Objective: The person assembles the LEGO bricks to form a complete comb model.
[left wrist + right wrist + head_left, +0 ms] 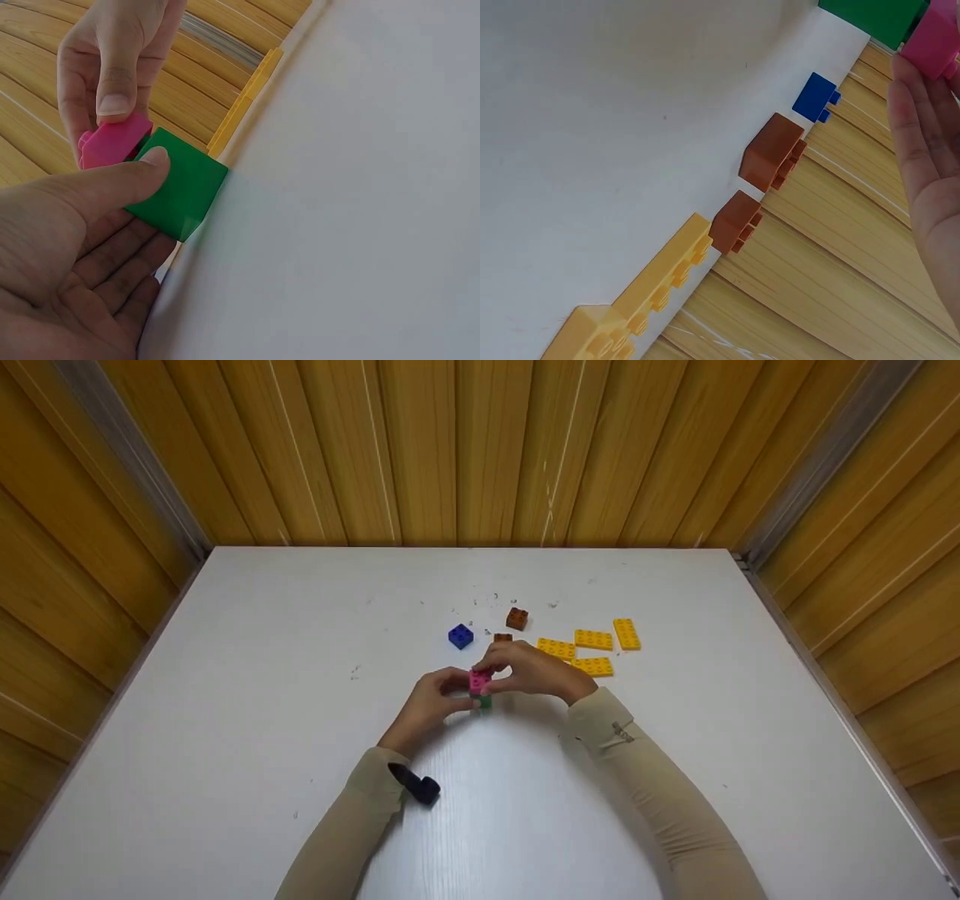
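At the middle of the table, my left hand [429, 709] grips a green brick [184, 184] low down, its thumb pressed on the side. My right hand [534, 669] pinches a pink brick [114, 144] between thumb and fingers. The pink brick sits at the top of the green one, slightly tilted, with a small dark gap between them in the left wrist view. Studs show on the pink brick's upper face in the head view. Fingers hide part of both bricks.
Beyond the hands lie a blue brick [460, 636], a brown brick [517, 619] and another brown brick [503, 637], partly hidden by the right hand. Several flat yellow bricks [593, 640] lie to the right on the white table [262, 697]. Wood-patterned panels [487, 450] enclose the table.
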Motion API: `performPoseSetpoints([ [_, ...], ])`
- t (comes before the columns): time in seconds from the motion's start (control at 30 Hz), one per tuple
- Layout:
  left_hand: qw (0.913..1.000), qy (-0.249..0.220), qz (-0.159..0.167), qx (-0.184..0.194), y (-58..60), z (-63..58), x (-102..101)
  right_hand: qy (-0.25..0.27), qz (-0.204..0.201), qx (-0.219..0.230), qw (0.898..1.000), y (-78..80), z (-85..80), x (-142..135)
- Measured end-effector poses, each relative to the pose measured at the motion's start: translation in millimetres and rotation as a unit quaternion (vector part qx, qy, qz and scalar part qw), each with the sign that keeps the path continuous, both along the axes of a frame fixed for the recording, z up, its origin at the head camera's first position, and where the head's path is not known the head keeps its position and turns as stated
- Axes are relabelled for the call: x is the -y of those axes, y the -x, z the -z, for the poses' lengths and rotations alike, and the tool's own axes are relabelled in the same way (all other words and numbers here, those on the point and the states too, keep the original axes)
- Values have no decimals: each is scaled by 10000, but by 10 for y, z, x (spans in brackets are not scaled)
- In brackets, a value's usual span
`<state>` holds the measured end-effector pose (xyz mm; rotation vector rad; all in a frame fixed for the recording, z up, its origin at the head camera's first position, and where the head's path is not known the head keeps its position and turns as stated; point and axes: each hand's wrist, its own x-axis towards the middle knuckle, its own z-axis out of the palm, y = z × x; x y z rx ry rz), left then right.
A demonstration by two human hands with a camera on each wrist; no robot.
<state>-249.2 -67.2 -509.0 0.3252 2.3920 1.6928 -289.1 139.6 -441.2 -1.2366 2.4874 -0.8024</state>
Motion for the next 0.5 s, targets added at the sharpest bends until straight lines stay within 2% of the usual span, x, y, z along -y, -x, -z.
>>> performPoseSetpoints([
  [0.2, 10000, 23, -22, 24, 4, -2, 4, 19, 156, 182, 9997, 11, 13, 15],
  [0.23, 10000, 7, -13, 33, -22, -55, 0, 18, 189, 221, 9996, 11, 13, 16],
  [0.43, 10000, -21, 21, 3, -11, -44, -2, -9, 343, 462, 9983, 2, 2, 22],
  [0.47, 10000, -11, 23, -2, 18, 13, 0, -18, 367, 500, 9981, 0, 1, 23],
  [0.5, 10000, -6, 20, 16, 17, 13, -1, -23, 384, 535, 9978, -2, 0, 24],
])
